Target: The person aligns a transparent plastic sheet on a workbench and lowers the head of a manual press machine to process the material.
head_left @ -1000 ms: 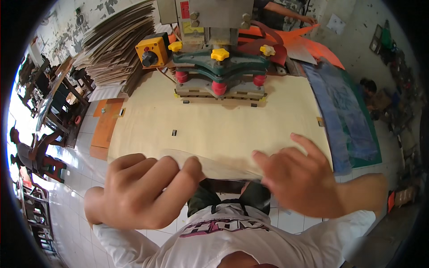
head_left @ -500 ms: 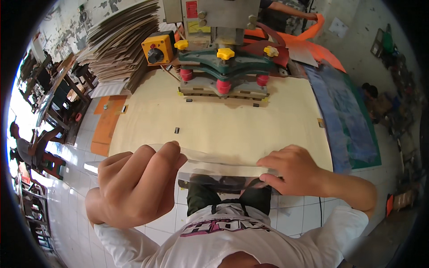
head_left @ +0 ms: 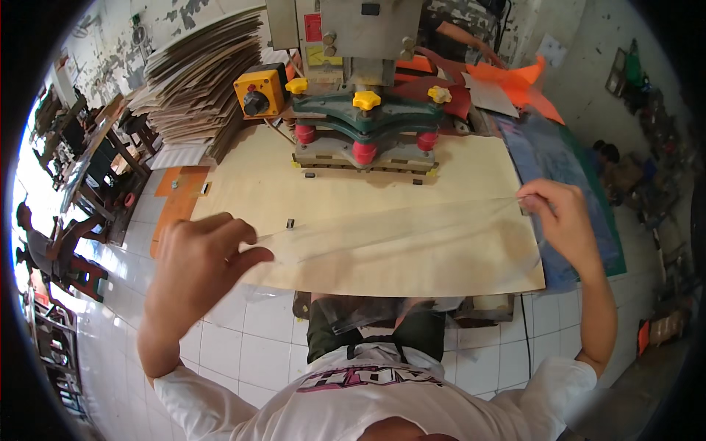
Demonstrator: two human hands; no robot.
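A thin clear plastic sheet (head_left: 401,228) stretches between my two hands over the pale cream board (head_left: 448,160) on the worktable. My left hand (head_left: 206,257) pinches the sheet's left end near the board's front left. At the other end, my right hand (head_left: 557,209) grips a corner between thumb and fingers, above the board's right edge. The near part of the sheet sags toward the table's front edge, where it is hard to see. Beyond the sheet stands a press with a green head (head_left: 360,121), yellow knobs and red spacers.
A yellow control box (head_left: 259,92) with a black knob sits left of the press, before a tall stack of brown sheets (head_left: 198,81). Blue sheeting (head_left: 548,165) and orange material (head_left: 511,79) lie at right. Another person's arm (head_left: 467,40) shows behind the press.
My hands have spread apart, the right one moving far and to the right, so the bunched plastic sheet is now drawn out wide. My left hand has turned and lowered slightly.
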